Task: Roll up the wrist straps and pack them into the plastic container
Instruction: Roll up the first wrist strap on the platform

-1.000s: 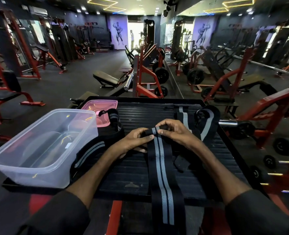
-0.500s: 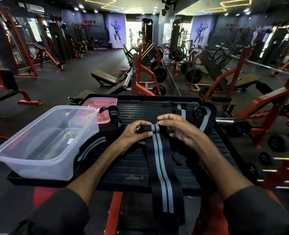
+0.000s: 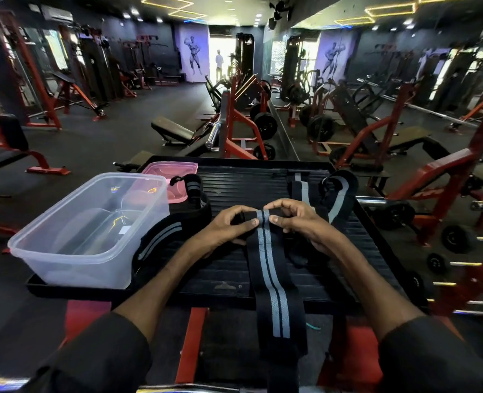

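While both hands have stayed at the far end of the long black strap [image 3: 268,268] with grey stripes over the last second, the end itself has been tucked over into a first small fold, so the rolling looks to have only just begun. The left hand [image 3: 229,225] and the right hand [image 3: 299,222] meet over that end. The fingers [image 3: 253,222] of each are curled in narrow and pinch the fold, thumbs on the near side and the rest hooked over the far side. From there the strap runs flat down the middle of the bench [image 3: 234,188] toward the person and hangs over the near edge, so nearly all its length is yet to be wound. The clear container [image 3: 78,268] stands at the left of the bench, apart from the hands, and I see no strap in it; its pink lid [image 3: 175,168] lies just behind it. A second strap [image 3: 172,228] lies in a loose curve just beside the container's right wall, and more straps [image 3: 338,191] lie at the far right, beyond the right hand. I judge the task to be at an early stage. This roll must be kept tight and square, or the bundle will go slack before packing.
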Tool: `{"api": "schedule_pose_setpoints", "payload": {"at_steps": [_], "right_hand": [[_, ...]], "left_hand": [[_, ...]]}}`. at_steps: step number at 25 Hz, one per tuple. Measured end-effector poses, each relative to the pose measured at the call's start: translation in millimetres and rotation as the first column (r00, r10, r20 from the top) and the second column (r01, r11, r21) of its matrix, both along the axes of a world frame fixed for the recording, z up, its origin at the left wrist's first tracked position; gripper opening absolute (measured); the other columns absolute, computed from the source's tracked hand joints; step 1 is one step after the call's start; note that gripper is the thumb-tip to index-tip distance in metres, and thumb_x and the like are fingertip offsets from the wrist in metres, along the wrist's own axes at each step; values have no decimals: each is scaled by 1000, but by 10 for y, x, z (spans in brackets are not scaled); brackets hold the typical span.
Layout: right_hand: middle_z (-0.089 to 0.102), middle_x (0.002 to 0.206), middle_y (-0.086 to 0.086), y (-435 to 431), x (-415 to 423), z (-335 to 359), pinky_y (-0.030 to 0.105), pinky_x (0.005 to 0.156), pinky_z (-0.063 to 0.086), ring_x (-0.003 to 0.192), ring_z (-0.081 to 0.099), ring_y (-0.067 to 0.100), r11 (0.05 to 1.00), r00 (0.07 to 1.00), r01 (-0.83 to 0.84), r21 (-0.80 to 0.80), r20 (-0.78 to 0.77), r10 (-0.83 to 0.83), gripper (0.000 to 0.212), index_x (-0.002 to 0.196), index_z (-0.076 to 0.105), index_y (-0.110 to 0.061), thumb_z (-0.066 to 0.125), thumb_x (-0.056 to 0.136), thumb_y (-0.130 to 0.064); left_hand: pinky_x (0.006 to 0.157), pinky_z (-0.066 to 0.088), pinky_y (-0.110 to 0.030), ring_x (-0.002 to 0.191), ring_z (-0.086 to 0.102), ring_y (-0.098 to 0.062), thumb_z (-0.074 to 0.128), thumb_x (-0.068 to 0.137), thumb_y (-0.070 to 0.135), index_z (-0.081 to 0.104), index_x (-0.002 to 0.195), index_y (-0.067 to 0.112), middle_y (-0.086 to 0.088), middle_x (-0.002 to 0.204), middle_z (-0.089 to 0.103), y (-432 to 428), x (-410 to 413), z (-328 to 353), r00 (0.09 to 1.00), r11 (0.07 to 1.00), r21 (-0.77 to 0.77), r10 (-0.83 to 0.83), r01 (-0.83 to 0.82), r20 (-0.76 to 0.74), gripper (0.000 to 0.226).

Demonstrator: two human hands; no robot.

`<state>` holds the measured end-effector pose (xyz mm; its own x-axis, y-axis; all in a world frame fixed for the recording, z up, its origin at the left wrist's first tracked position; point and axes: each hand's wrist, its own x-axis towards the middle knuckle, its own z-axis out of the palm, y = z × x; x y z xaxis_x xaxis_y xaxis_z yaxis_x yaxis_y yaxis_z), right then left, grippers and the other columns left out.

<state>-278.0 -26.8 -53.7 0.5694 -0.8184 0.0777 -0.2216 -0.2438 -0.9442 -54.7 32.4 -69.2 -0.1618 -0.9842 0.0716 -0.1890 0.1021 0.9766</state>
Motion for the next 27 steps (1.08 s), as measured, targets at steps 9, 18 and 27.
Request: {"api": "schedule_pose_setpoints", "payload": {"at_steps": [9,18,27], "right_hand": [[75,111,-1,147,45,141,36,86,39,93,59,10,950,992,99,296,40,-116,28,119,71,-25,71,91,-26],[68,122,5,235,-4,6,34,81,48,108,61,16,998,994,64,-21,-90,-66,36,116,67,-17,60,97,-47],[70,118,7,224,-46,-77,29,87,52,105,64,16,995,999,-2,96,39,-2,31,118,69,-14,77,88,-9]], "left_hand": [[101,45,-25,111,62,-8,89,70,15,66,102,35,12,111,69,-9,-10,-104,961,961,-255,166,-108,221,44],[84,61,-33,117,61,-14,77,86,22,63,119,26,4,129,57,56,-59,-92,989,998,-69,22,-12,144,36],[81,56,-18,88,68,3,87,73,8,69,111,21,9,95,71,123,-16,-103,977,989,-127,102,-79,188,44]]}}
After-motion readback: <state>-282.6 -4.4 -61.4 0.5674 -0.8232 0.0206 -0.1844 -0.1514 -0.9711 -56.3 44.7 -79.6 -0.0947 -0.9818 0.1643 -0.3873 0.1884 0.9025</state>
